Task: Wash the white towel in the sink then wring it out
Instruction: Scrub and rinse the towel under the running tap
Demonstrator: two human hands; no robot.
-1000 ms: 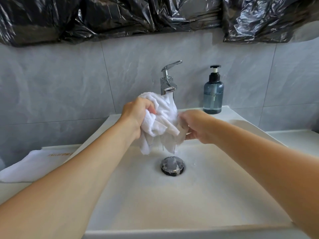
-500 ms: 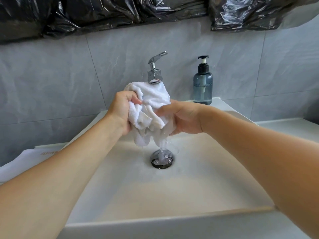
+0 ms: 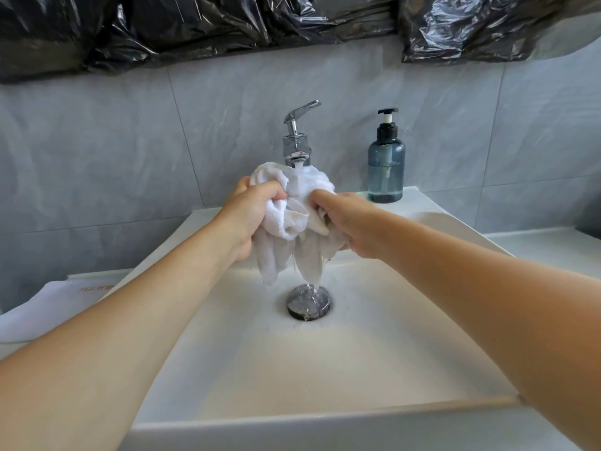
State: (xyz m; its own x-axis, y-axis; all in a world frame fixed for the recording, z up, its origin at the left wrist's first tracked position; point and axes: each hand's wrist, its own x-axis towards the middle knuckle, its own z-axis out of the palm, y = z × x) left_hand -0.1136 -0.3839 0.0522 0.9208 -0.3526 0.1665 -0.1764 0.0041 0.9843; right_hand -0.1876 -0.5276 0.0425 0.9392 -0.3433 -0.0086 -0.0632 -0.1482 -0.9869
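Note:
The white towel [image 3: 292,219] is bunched up under the chrome faucet [image 3: 296,138], and water runs from the spout onto its top. My left hand [image 3: 252,211] grips its left side. My right hand [image 3: 346,222] grips its right side. Wet ends of the towel hang down between my hands, above the dark drain [image 3: 309,302] of the white sink [image 3: 325,369]. Water streams off the hanging ends into the drain.
A blue soap pump bottle [image 3: 386,164] stands on the sink's back right corner. Another white cloth [image 3: 48,307] lies on the counter at the left. Black plastic sheeting [image 3: 227,24] covers the wall above the grey tiles.
Both hands keep hold of the towel and knead it under the running water. The right hand has shifted its grip, and more of the towel now hangs toward the drain.

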